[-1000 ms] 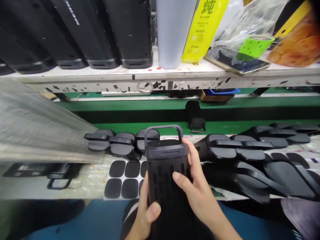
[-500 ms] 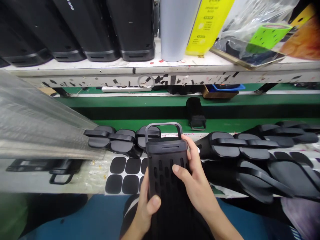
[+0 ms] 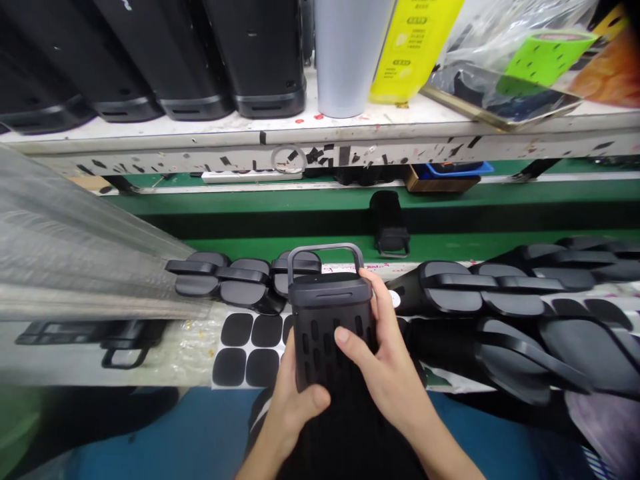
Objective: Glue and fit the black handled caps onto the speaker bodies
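Note:
Between my hands is a black slotted housing (image 3: 330,307) with a grey loop handle raised at its top end. My left hand (image 3: 295,400) grips its left side, thumb lying across the front face. On the right edge, my right hand (image 3: 380,353) holds it near the top, its thumb pressed by the slots. The housing's lower part fades into dark clothing below. Just left of it lies a white sheet with black rounded-square stickers (image 3: 237,330). Behind the sheet stand several similar housings with grey tops (image 3: 245,293), and more grey-topped housings (image 3: 453,300) are to the right.
Above, a white shelf (image 3: 210,137) carries black units (image 3: 265,60), a grey cylinder (image 3: 347,60), a yellow packet (image 3: 413,53), a phone (image 3: 520,100) and green tape (image 3: 550,57). Another black unit (image 3: 389,223) lies on the green surface behind. Plastic sheeting (image 3: 90,247) hangs left.
Both thumbs have shifted slightly over the housing: the left one further right across the face, the right one a little left. The housing has moved slightly left in view, still held in both hands.

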The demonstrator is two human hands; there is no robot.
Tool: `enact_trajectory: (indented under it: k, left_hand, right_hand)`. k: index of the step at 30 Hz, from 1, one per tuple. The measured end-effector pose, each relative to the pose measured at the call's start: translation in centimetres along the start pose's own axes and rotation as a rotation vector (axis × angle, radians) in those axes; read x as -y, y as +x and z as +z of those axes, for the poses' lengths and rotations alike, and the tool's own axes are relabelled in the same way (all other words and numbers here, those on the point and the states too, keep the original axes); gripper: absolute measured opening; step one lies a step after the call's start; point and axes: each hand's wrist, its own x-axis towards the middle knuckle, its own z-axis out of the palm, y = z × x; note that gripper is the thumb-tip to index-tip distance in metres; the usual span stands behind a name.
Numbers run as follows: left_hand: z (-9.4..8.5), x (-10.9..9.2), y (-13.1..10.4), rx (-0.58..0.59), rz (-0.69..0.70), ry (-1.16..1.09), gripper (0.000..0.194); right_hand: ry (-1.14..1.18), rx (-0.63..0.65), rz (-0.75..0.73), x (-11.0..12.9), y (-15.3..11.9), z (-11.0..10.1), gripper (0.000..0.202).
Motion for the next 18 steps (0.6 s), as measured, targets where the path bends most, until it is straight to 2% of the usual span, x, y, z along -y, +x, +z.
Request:
enact_trajectory:
  k: [4,10,12,15,18]
  left_hand:
    - [1.0,-0.8,-0.1,-0.053,-0.020,0.036,0.074]
    - [0.9,-0.8,-0.7,-0.129,-0.039,0.074,0.069]
    - [0.9,-0.7,-0.7,-0.134,-0.040,0.077,0.070]
    - [1.1,-0.7,-0.6,-0.110,0.006,0.105,0.069]
    - [1.4,-0.6,-0.6,-0.107,0.029,0.125,0.072]
  right_hand:
    - [0.010,-0.039,0.039,0.1,0.0,0.0,0.051]
    - [0.034,0.145,0.071,0.5,-0.3,-1.2,0.076]
    - [0.022,0.118,0.044,0.4,-0.2,-1.1,0.075]
    - [-0.013,0.007,0.029,0.2,0.1,-0.6,0.062]
    - [-0.035,-0.051,0.033,0.3,0.5,-0.3,0.051]
